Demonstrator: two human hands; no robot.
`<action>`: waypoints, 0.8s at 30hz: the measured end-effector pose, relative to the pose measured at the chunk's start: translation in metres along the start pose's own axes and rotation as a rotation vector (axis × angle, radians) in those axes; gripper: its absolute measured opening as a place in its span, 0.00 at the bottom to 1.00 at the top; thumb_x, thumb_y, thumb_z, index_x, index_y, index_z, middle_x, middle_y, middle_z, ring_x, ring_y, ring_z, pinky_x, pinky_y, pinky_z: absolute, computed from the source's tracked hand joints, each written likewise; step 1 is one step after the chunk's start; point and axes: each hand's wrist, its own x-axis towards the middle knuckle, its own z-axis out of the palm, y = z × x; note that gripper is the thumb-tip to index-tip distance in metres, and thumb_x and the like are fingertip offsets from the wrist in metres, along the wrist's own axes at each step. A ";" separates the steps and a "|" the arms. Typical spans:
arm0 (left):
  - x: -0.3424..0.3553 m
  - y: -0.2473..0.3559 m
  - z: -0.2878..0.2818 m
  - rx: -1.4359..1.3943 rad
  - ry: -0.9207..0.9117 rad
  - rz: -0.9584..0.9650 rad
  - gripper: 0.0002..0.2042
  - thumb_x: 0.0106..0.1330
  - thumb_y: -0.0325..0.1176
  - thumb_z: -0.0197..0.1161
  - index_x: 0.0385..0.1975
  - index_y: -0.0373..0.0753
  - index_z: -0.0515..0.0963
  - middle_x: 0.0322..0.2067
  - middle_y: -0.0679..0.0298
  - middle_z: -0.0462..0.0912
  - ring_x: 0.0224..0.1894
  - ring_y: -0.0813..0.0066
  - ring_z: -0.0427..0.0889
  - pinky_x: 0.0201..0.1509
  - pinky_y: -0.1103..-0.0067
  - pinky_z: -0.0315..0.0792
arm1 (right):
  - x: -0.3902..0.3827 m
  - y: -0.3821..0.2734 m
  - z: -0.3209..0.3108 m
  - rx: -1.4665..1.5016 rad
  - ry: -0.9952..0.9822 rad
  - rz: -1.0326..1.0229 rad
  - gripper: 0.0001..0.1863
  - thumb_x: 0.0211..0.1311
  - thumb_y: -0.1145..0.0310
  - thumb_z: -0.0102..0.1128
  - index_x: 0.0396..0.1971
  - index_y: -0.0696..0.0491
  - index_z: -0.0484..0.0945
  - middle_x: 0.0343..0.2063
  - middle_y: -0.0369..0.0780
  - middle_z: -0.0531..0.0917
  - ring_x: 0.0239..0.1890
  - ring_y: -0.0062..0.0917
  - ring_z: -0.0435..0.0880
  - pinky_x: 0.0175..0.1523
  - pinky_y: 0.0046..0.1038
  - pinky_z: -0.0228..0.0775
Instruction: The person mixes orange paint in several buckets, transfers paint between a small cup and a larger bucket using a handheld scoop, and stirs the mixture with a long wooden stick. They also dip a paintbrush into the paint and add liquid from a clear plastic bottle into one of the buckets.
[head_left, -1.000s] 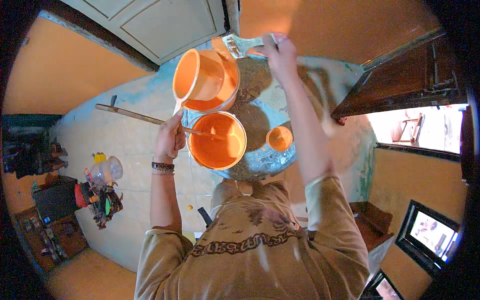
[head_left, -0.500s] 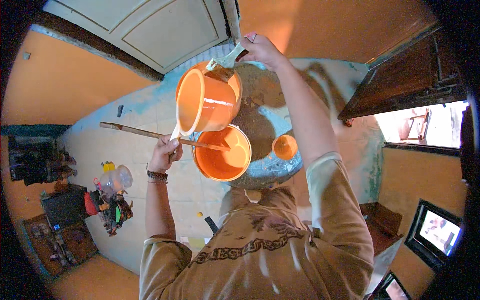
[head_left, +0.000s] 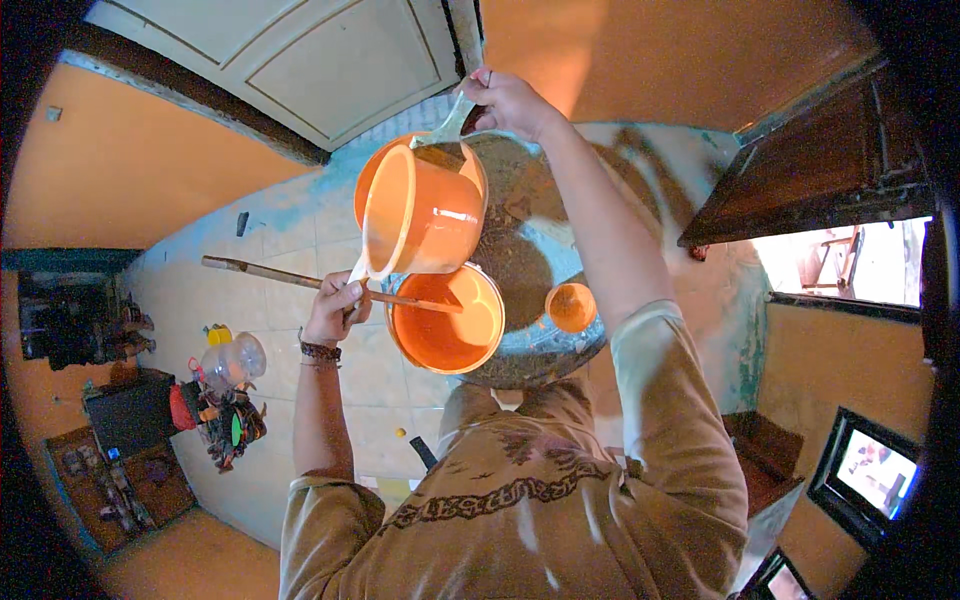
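My left hand [head_left: 335,305] is closed round the pale handle of an orange dipper [head_left: 430,215], tilted with its mouth facing left. A wooden stick [head_left: 245,266] crosses at the same fingers and leans into an orange bucket [head_left: 445,335] below, which has orange contents; whether the fingers also grip the stick is unclear. Above, my right hand [head_left: 507,100] is closed on the pale handle of a paint brush [head_left: 450,125]. Its lower end is at the dipper's far side, partly hidden. Behind the dipper shows another orange container [head_left: 375,165], mostly covered.
A small orange cup [head_left: 570,307] stands on the round, stained surface [head_left: 520,350] right of the bucket. A door [head_left: 300,70] lies ahead. Toys and a clear jar [head_left: 245,352] lie on the tiled floor [head_left: 290,240] at left. Dark wooden furniture [head_left: 810,180] stands at right.
My right hand has drawn slightly up and left with the brush. The dipper has shifted a little to the right in my left hand. The view has also moved slightly.
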 end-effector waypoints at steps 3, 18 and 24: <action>0.003 -0.002 0.000 0.010 0.038 -0.015 0.17 0.57 0.45 0.60 0.16 0.39 0.68 0.08 0.71 0.63 0.07 0.85 0.56 0.10 0.84 0.47 | -0.001 -0.006 -0.006 -0.016 0.031 -0.029 0.11 0.62 0.65 0.50 0.38 0.57 0.69 0.36 0.38 0.75 0.37 0.26 0.78 0.40 0.27 0.76; -0.002 0.004 0.017 0.019 0.198 -0.003 0.19 0.59 0.46 0.57 0.13 0.39 0.66 0.07 0.68 0.62 0.06 0.83 0.54 0.09 0.84 0.46 | -0.033 -0.050 0.001 -0.428 0.205 -0.350 0.14 0.61 0.59 0.52 0.34 0.55 0.73 0.29 0.35 0.78 0.33 0.19 0.76 0.41 0.25 0.71; -0.005 0.000 0.023 -0.054 0.233 -0.016 0.20 0.61 0.46 0.55 0.11 0.42 0.63 0.06 0.69 0.61 0.05 0.83 0.54 0.09 0.83 0.46 | -0.050 -0.060 0.012 -0.569 0.341 -0.564 0.10 0.56 0.65 0.58 0.29 0.58 0.77 0.25 0.40 0.81 0.27 0.23 0.79 0.35 0.26 0.70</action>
